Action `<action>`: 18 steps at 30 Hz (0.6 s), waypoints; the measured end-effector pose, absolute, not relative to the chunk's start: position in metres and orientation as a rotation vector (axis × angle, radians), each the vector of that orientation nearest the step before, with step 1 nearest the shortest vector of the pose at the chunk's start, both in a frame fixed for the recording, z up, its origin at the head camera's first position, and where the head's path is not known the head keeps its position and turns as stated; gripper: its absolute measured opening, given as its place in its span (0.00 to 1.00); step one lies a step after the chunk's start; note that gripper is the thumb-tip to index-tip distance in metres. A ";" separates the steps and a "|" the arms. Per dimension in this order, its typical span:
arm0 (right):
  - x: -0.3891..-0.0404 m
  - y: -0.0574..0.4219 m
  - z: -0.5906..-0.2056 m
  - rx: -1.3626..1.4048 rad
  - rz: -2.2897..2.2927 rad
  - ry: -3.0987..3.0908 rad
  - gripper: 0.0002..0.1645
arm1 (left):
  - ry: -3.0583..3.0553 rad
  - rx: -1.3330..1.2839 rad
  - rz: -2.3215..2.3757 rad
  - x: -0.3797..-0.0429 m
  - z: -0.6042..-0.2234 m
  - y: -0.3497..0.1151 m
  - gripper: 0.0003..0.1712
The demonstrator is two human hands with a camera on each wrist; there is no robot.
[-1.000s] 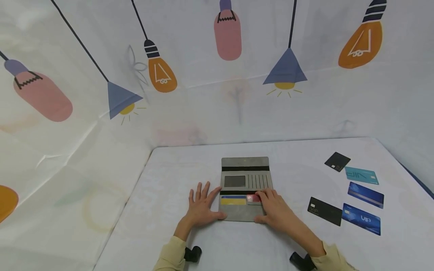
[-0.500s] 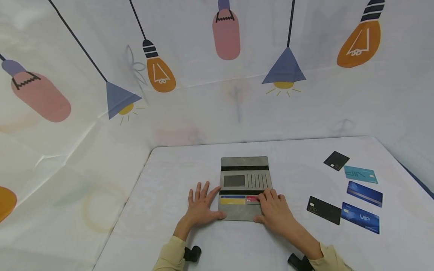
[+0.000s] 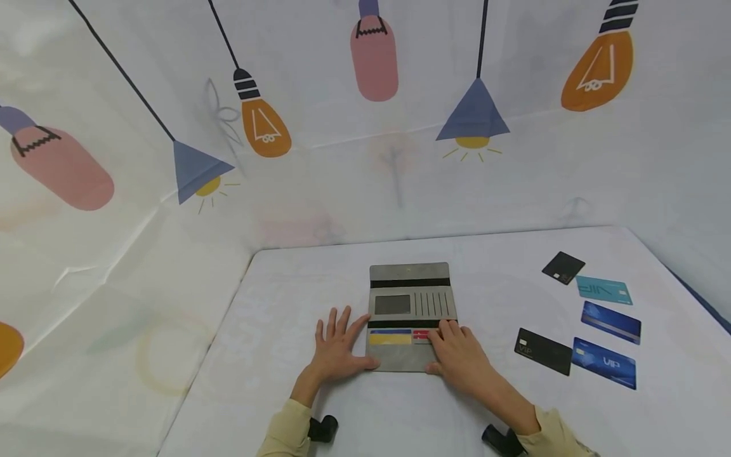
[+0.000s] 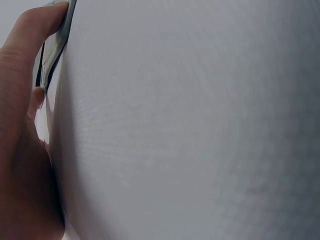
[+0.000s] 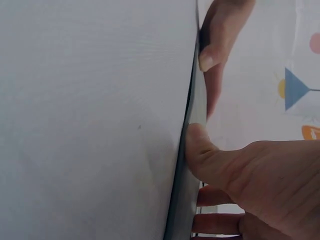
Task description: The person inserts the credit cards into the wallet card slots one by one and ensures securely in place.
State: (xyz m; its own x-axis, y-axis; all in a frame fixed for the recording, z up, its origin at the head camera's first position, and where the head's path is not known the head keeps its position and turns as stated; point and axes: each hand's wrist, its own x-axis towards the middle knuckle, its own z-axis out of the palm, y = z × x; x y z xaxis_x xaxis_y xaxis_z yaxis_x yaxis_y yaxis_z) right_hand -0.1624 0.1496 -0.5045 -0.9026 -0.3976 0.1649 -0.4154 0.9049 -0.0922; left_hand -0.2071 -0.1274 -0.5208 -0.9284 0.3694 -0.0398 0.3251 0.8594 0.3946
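An unfolded grey card wallet [image 3: 405, 362] lies flat on the white table, with black bands, a dark window and a row of slots. In its near half sit a yellow and blue card [image 3: 390, 337] and a red card [image 3: 420, 334]. My left hand [image 3: 335, 354] is spread at the wallet's left side, thumb on its near left corner and index fingertip at its edge. With bent fingertips, my right hand [image 3: 464, 359] presses on the red card's right end, covering it; the right thumb [image 5: 200, 150] rests on the wallet near its front edge.
To the right lie several loose cards: a small black card [image 3: 563, 268], a teal card [image 3: 603, 290], a blue striped card [image 3: 612, 322], a black VIP card [image 3: 542, 351] and a blue VIP card [image 3: 604, 363]. A lamp-patterned cloth [image 3: 320, 209] hangs behind the table.
The right fingers have shifted slightly over the red card, which now looks flatter and has lost its glare. The left hand keeps its place at the wallet. The head view has shifted slightly.
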 end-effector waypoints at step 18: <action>-0.175 0.176 -0.484 0.763 0.520 -2.983 0.33 | 2.917 0.540 0.588 -0.208 -0.523 -0.127 0.53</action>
State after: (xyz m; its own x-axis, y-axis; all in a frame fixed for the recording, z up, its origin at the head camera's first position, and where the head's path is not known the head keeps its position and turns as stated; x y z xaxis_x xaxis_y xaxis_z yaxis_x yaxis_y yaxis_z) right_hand -0.1746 0.1756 -0.4835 -0.8804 -0.4636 0.0993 -0.4699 0.8252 -0.3133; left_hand -0.2078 -0.1271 -0.5230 -0.9297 0.3658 -0.0434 0.3204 0.8611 0.3948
